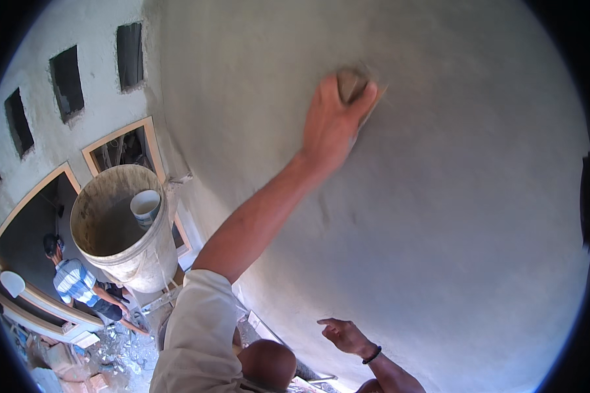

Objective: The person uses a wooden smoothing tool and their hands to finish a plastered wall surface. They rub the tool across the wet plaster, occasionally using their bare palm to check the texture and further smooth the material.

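Observation:
My left hand (334, 121), its arm stretched up and out of a pale short sleeve, grips a plastering float (352, 85). The float's thin tan edge shows beside my thumb, against the grey plastered wall (452, 196); motion blurs its outline and my fingers hide part of it. Lower down, my right hand (347, 336) wears a dark bracelet and holds nothing. Its index finger points left, the others are loosely bent, and it is near the wall's lower part. Whether it touches the wall I cannot tell.
To the left stands a large dirty bucket (134, 262) with a small white pail (145, 208) inside. Beyond it, a person in a striped shirt (78, 281) bends by framed openings. Rubble (65, 360) covers the floor below. Something rounded, perhaps a bare knee (269, 363), shows beside my sleeve.

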Action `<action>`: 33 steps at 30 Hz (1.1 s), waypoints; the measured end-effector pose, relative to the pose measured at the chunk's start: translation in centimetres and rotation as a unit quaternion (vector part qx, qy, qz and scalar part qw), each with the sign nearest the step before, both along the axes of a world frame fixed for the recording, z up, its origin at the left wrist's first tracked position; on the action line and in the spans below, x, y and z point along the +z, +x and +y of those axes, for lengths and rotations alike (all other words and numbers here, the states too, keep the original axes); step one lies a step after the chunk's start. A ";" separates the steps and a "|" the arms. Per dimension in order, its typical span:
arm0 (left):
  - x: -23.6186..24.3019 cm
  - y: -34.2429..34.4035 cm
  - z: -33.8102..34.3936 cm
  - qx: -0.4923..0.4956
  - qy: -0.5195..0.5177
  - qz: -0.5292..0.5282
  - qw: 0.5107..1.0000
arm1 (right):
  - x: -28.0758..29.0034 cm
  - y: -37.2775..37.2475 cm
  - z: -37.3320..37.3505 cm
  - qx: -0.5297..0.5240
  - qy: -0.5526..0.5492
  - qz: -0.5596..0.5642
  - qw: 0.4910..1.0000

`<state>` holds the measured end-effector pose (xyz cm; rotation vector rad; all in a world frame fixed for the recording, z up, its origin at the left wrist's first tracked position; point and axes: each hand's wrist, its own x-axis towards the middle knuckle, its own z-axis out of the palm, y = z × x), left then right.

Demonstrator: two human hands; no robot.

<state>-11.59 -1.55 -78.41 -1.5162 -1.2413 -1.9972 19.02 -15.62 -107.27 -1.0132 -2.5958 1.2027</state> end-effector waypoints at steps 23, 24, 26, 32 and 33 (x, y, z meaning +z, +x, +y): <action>5.2 -4.3 1.4 0.084 0.010 -0.057 0.995 | 2.6 -3.2 -0.3 -0.013 -0.031 0.037 0.999; 5.3 -5.3 1.5 0.056 0.004 -0.092 0.994 | 2.6 -3.1 -0.4 -0.004 -0.033 0.036 0.999; 3.7 -5.4 2.3 -0.053 0.014 -0.234 0.971 | 1.9 -1.9 -0.4 0.011 -0.016 0.050 0.999; 4.3 -2.1 3.6 0.041 -0.038 -0.071 0.996 | 1.0 -1.5 0.1 -0.035 -0.029 0.039 0.998; 6.3 -3.2 4.0 0.089 -0.070 -0.039 0.993 | 0.8 -2.0 -0.5 -0.027 -0.039 0.043 0.998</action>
